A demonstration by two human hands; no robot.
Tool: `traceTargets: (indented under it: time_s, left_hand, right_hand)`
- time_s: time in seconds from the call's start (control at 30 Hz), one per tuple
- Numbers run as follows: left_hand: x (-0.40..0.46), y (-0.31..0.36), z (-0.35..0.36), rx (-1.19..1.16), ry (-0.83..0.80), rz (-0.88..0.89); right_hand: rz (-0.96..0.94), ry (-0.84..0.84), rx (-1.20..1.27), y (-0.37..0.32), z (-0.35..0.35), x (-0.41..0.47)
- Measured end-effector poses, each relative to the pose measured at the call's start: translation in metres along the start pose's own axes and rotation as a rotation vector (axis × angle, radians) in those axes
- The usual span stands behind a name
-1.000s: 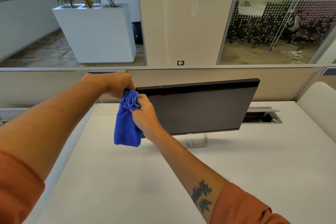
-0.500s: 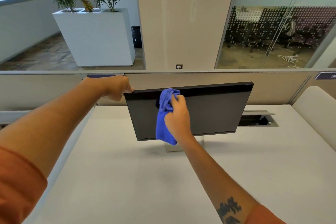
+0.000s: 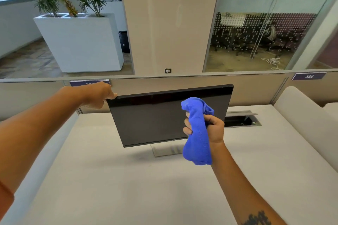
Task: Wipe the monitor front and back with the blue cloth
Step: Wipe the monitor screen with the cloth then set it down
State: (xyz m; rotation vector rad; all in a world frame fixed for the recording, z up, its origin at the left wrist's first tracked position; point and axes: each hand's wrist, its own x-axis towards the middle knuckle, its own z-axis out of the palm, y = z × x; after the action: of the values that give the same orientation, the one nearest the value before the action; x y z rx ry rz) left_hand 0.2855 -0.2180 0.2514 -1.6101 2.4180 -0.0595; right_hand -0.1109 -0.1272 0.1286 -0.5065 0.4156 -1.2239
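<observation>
Meanwhile the left hand (image 3: 99,95) is still gripping the monitor (image 3: 164,117) by its top-left corner on the desk (image 3: 109,179), while the right hand (image 3: 210,128), fist closed around the bunched blue cloth (image 3: 198,133), is sweeping rightward across the screen, so the front looks nearly covered.

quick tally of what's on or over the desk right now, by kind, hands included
Black flat-screen monitor on its silver stand: 1
Blue microfibre cloth: 1
Bare hands: 2, left hand gripping the monitor's top corner, right hand clutching the cloth
Open cable hatch in the white desk: 1
Total: 5
</observation>
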Motion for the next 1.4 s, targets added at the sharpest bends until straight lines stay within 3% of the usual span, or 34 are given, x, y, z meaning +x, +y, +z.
traceTargets:
  time_s: [0.13,0.37,0.57,0.67,1.03,1.3,1.4]
  left_hand:
    - [-0.001,0.007,-0.003,0.024,-0.006,-0.004]
    - [-0.012,0.017,-0.006,0.025,-0.018,-0.037]
    - [-0.019,0.03,-0.006,0.003,-0.018,-0.087]
    - [-0.023,0.034,-0.004,-0.004,-0.006,-0.094]
    - [-0.028,0.041,0.009,-0.078,0.041,-0.171]
    - [-0.027,0.047,0.019,-0.206,0.133,-0.22]
    - [-0.026,0.055,0.015,-0.302,0.166,-0.293]
  right_hand:
    - [0.061,-0.007,-0.025,-0.005,-0.014,-0.012]
    - [0.167,0.27,-0.254,0.005,-0.069,-0.045]
    - [0.486,0.423,-0.79,0.02,-0.128,-0.085]
    - [0.574,0.318,-1.073,0.028,-0.143,-0.107]
    - [0.749,0.215,-1.554,0.045,-0.181,-0.154]
    - [0.715,0.056,-1.862,0.012,-0.182,-0.148]
    - [0.541,0.131,-1.856,-0.015,-0.168,-0.125]
